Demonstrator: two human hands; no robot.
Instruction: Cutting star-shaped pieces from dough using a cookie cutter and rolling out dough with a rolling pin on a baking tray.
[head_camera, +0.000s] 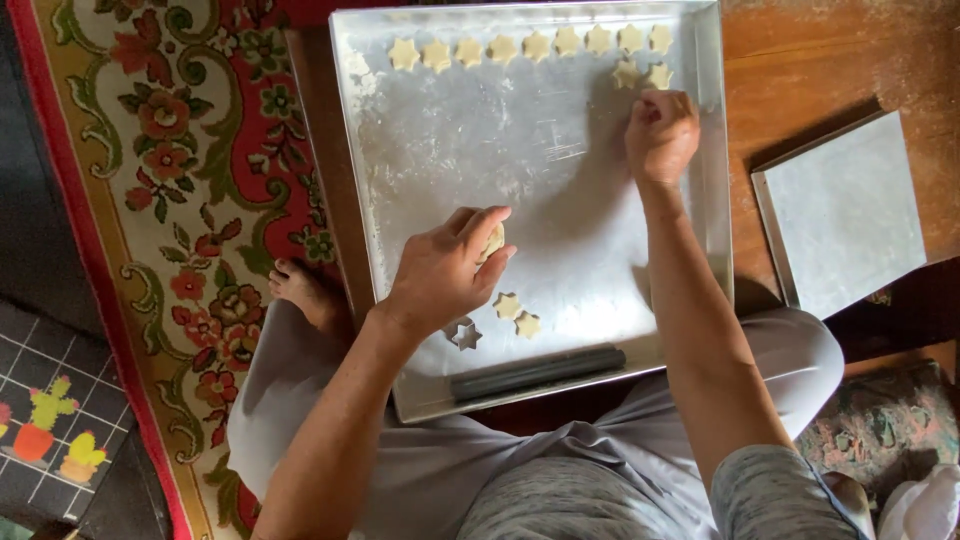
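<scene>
Large square floured metal baking tray (420, 180): row of pale star-shaped dough cut-outs (530, 45) along its 12 o'clock edge. Right hand (660, 135), fingers pinched shut, presses a star down at 1 o'clock; a smudged point is the likely risk. Left hand (440, 270), half curled, holds a dough piece (493, 240) at centre. Metal star cutter (465, 334), two loose stars (517, 314) and dark rolling pin (538, 371) at 6 o'clock; the pin could roll onto them.

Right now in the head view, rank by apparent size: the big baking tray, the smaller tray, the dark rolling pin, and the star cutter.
1. Big baking tray
2. Smaller tray
3. Dark rolling pin
4. Star cutter
</scene>
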